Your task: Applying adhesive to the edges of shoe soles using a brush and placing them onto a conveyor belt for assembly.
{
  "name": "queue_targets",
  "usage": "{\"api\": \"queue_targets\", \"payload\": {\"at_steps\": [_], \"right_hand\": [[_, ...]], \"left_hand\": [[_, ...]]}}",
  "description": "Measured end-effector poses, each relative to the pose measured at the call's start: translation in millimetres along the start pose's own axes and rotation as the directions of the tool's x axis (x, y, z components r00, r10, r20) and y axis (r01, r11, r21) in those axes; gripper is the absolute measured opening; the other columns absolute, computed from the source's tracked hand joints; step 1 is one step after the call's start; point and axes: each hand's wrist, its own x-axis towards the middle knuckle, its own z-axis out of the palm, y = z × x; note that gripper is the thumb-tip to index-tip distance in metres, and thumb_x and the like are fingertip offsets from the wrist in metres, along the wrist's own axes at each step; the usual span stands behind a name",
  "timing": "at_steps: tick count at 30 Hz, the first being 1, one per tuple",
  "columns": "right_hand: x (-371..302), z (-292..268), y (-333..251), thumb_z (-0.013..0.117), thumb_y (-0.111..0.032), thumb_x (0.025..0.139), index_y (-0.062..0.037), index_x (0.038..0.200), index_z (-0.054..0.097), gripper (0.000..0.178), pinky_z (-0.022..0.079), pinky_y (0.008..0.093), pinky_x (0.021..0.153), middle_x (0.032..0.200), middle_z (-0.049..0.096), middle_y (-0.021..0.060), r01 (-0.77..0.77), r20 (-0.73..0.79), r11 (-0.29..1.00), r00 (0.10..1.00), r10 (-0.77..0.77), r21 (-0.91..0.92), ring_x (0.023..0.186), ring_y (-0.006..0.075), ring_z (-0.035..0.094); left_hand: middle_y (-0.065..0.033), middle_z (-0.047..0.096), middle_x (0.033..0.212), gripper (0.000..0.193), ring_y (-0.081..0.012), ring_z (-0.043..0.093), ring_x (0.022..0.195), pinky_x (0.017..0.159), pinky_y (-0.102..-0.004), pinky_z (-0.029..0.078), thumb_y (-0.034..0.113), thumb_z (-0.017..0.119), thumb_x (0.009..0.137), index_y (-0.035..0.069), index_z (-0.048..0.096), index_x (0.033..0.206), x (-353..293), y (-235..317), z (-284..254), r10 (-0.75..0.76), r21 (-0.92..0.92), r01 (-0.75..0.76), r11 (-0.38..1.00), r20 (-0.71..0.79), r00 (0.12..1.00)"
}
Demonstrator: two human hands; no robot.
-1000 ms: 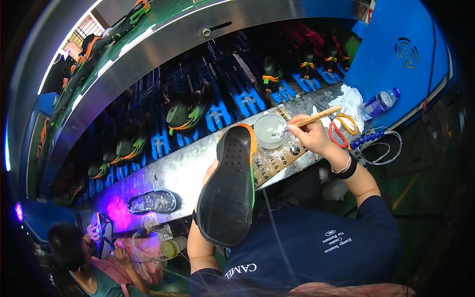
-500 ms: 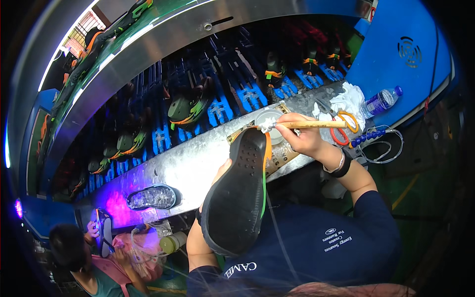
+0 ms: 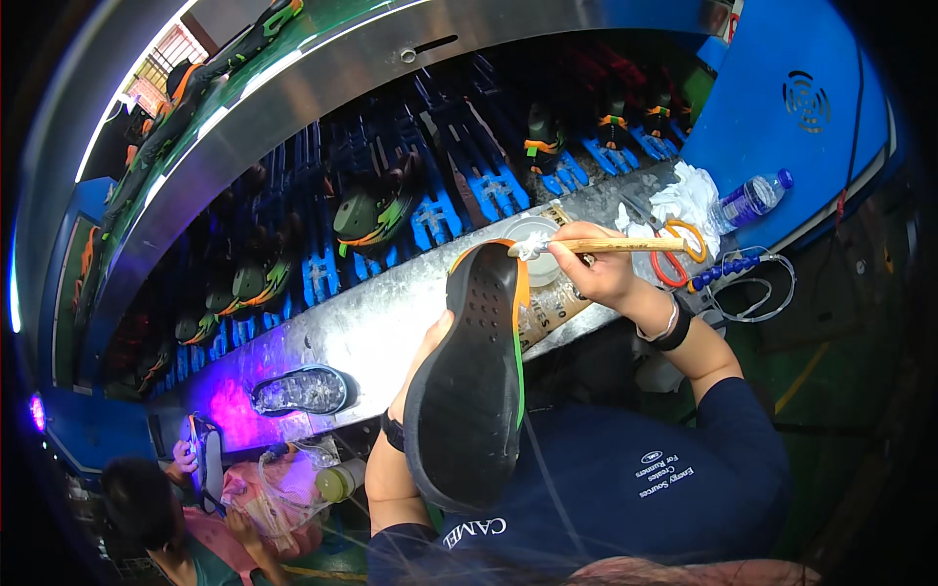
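Observation:
My left hand (image 3: 434,335) grips a large black shoe sole (image 3: 464,391) from its left side; most of its fingers are hidden behind it. The sole has small holes near its far end and orange and green trim along its right edge. In my right hand (image 3: 596,269) is a wooden-handled brush (image 3: 625,245), pinched between thumb and fingers. Its white-coated tip lies beside the orange trim at the far end of the sole; whether they touch I cannot tell. Beneath the brush stands a pale round bowl (image 3: 536,268).
Red and orange-handled scissors (image 3: 668,271), white crumpled cloth (image 3: 687,198) and a bottle (image 3: 757,198) lie to the right. A sole (image 3: 301,390) rests on the metal bench (image 3: 391,327). Shoes hang on blue racks beyond. At lower left a person (image 3: 142,503) holds another shoe.
The sole has turned and shifted slightly, its far end rising and moving left. My right hand and the brush have barely moved. The person at lower left has leaned down a little.

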Motion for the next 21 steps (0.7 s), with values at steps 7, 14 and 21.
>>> {"api": "queue_targets", "payload": {"at_steps": [7, 14, 21], "right_hand": [[-10.3, 3.0, -11.2, 0.057, -0.002, 0.074, 0.0007, 0.076, 0.055, 0.004, 0.041, 0.0237, 0.054, 0.07, 0.056, 0.0074, -0.122, 0.026, 0.992, 0.992, 0.122, 0.032, 0.06, 0.0123, 0.052], [-17.7, 6.7, -16.3, 0.058, -0.003, 0.075, -0.0006, 0.075, 0.054, 0.004, 0.033, 0.0193, 0.044, 0.063, 0.051, 0.0006, -0.044, -0.007, 0.992, 0.999, 0.045, 0.117, 0.05, 0.0043, 0.042], [-19.6, 7.3, -25.6, 0.057, -0.004, 0.076, -0.0009, 0.077, 0.055, 0.004, 0.033, 0.0184, 0.046, 0.064, 0.051, -0.0011, -0.164, 0.03, 0.95, 0.986, 0.162, 0.266, 0.052, 0.0032, 0.043]], "left_hand": [[-0.0131, 0.051, 0.105, 0.052, -0.014, 0.054, 0.083, 0.07, -0.0236, 0.045, 0.036, 0.04, 0.084, 0.003, 0.033, 0.123, 2.4, 3.7, -0.7, 0.015, 0.036, -0.014, 0.999, -0.014, 1.0], [-0.0052, 0.047, 0.108, 0.049, -0.0109, 0.048, 0.094, 0.08, -0.0241, 0.04, 0.032, 0.043, 0.084, 0.005, 0.034, 0.123, 0.3, 9.0, 10.5, 0.0, -0.018, -0.001, 1.0, -0.022, 1.0], [-0.0062, 0.047, 0.11, 0.052, -0.0111, 0.048, 0.095, 0.081, -0.0242, 0.04, 0.035, 0.045, 0.082, 0.004, 0.034, 0.123, 0.6, 7.5, 4.4, 0.001, -0.022, -0.001, 1.0, -0.001, 1.0]]}}
